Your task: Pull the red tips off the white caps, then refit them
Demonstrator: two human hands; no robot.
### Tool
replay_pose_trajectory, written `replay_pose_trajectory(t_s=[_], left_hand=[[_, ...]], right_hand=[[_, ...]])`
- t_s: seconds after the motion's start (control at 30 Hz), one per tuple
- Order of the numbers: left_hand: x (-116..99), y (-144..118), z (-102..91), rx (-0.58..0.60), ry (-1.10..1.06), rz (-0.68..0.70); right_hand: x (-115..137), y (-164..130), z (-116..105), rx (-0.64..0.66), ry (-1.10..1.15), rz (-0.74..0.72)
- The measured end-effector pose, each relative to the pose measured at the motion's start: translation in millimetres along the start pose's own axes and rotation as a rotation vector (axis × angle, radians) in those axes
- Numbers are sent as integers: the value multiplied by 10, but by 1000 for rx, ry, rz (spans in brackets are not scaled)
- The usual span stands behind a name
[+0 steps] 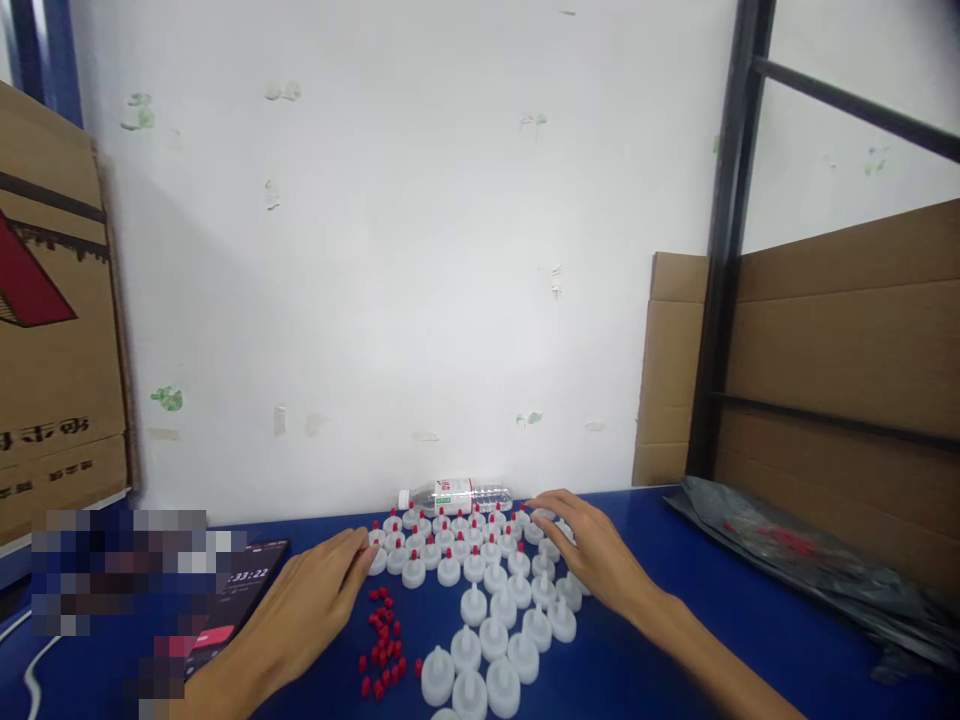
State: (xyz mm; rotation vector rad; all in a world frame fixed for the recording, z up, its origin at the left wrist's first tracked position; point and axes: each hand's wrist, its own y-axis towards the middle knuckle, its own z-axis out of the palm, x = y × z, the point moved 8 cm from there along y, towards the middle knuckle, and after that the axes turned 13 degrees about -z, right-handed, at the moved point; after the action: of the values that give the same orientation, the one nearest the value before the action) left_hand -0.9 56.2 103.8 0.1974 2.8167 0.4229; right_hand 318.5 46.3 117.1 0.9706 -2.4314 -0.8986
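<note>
Several white caps, many with red tips, stand packed together on the blue table. A small heap of loose red tips lies to their left. My left hand rests flat on the table with its fingertips against the left edge of the cap group, holding nothing. My right hand lies flat with spread fingers on the right edge of the group, touching the caps there.
A clear plastic bottle lies on its side by the white wall behind the caps. A phone with a timer lies at left. Cardboard boxes stand left and right. A dark plastic bag lies at right.
</note>
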Motion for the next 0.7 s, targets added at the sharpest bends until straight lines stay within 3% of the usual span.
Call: replay_pose_trajectory(t_s=[0.13,0.27,0.53,0.7], left_hand=[[161,54,210,81,73,-20],[184,47,264,76,65,2],[219,63,320,144,81,-34],[214,67,293,159,81,-65]], right_hand=[[-54,-95,224,112,0,-28],[-53,-164,383,196,11,-55],[-103,-50,229,181,-12,41],[-329,-194,365,208,-21,150]])
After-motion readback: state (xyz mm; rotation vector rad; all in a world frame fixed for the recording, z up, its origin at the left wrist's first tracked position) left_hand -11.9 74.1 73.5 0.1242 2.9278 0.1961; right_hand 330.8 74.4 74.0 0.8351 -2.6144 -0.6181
